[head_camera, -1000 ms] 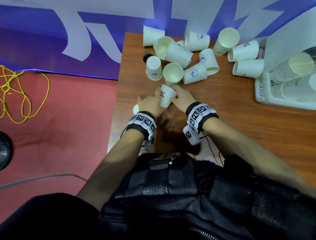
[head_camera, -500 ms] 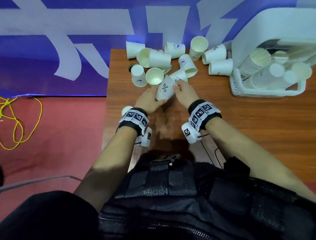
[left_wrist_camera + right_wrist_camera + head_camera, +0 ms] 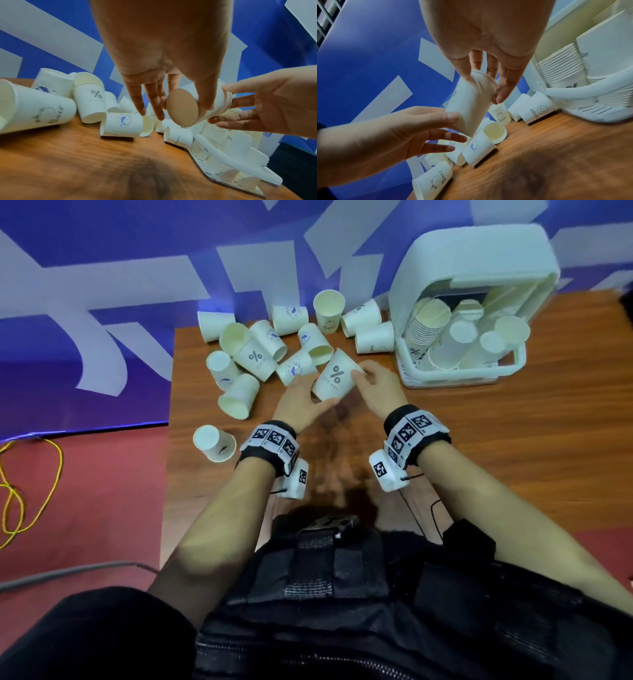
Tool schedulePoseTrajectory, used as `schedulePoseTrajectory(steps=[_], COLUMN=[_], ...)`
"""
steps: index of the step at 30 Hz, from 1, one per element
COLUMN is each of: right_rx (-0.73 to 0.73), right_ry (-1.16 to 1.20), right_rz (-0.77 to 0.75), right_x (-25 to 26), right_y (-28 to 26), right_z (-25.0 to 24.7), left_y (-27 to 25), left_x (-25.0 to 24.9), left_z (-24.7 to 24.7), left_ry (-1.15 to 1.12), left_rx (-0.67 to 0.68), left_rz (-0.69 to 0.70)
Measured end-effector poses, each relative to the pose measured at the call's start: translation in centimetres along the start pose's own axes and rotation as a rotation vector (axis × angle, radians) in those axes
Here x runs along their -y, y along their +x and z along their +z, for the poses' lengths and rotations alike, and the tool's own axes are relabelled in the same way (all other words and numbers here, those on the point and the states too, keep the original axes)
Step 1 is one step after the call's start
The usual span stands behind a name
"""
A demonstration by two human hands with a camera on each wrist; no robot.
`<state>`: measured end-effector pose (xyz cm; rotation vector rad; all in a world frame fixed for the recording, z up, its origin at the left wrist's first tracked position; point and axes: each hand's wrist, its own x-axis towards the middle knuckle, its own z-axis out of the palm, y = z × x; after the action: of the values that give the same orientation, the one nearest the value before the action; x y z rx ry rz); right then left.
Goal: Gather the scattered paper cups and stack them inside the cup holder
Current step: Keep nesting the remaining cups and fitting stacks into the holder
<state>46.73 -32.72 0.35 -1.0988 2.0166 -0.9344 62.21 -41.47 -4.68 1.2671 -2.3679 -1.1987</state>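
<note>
Head view, from the left edge: a yellow cord [image 3: 13, 491] lies in loops on the red floor [image 3: 85, 508], and a grey cable [image 3: 68, 571] crosses the lower left of the frame. Behind the floor hangs a blue banner [image 3: 102, 285] with big white shapes; it fills the upper left and the top of the frame. The wooden table [image 3: 479, 440] starts near the middle and goes to the right edge, brown with a visible grain.

On the upper left part of the table lie the scattered paper cups [image 3: 255, 356], most on their sides and touching each other; one single cup [image 3: 214, 443] lies alone near the left table edge, just beside the left wrist band.

In the centre, above the table, both hands hold one cup with a percent sign [image 3: 334, 380], tilted, its bottom toward the person. The left hand [image 3: 301, 405] grips the lower part of it with thumb and fingers. The right hand [image 3: 378, 390] pinches the rim end with its fingertips; in the right wrist view the fingers [image 3: 503, 86] are around the open mouth.

At the upper right of the frame stands the white cup holder [image 3: 462, 371], on the table near the right hand, with several stacks of cups [image 3: 428, 330] leaning inside.
</note>
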Motion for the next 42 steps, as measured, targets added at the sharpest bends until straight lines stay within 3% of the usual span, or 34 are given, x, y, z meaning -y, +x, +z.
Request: schedulePoseTrajectory(steps=[6, 18, 24, 30, 42], right_rx=[-0.057, -0.255, -0.287, -0.254, -0.124], right_ry=[-0.010, 0.036, 0.026, -0.001, -0.356], right_rz=[-0.025, -0.073, -0.115, -0.141, -0.290], right_x=[-2.4, -5.3, -7.3, -8.1, -11.0], right_y=[-0.2, 1.3, 2.8, 4.3, 6.2], right_z=[-4.9, -13.5, -16.3, -17.0, -16.8], left_y=[1.7, 8.0, 10.1, 11.3, 13.0], left_x=[-4.8, -14.2, -17.8, -18.8, -17.6], left_z=[3.3, 7.3, 9.2, 10.4, 11.9], left_ry=[-0.008, 0.056, 0.047, -0.039, 0.018], left_rx=[0.048, 0.000, -0.112, -0.193, -0.296], left_rz=[0.026, 0.091, 0.081, 0.000, -0.093])
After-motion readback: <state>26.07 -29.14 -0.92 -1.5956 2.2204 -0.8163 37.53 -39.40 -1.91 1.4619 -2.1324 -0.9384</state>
